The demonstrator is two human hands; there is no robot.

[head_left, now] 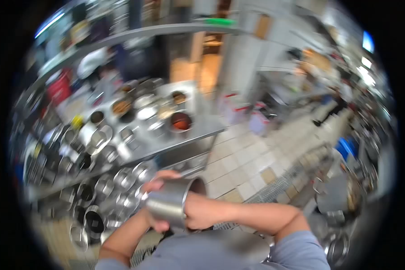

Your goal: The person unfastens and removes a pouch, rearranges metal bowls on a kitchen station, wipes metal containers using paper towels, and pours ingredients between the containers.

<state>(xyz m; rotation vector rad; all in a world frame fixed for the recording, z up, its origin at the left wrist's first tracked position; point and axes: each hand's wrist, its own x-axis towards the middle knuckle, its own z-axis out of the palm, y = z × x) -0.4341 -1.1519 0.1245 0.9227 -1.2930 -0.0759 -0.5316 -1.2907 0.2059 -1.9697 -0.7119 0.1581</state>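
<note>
A metal pot [166, 202] is tilted on its side in front of my chest, its round mouth facing right. My left hand [155, 184] is wrapped round the outside of the pot, with fingers over the top and the thumb side below. My right hand [200, 210] is at the pot's mouth, partly inside the rim. Its fingertips are hidden, and I cannot make out whether they hold anything. The view is blurred by motion.
A steel counter [184, 143] at the left carries many pots, one with red contents [181, 121]. Below it, a lower shelf holds metal containers [124, 178]. White buckets [258, 122] stand on the tiled floor. A person [339, 103] is farther back right.
</note>
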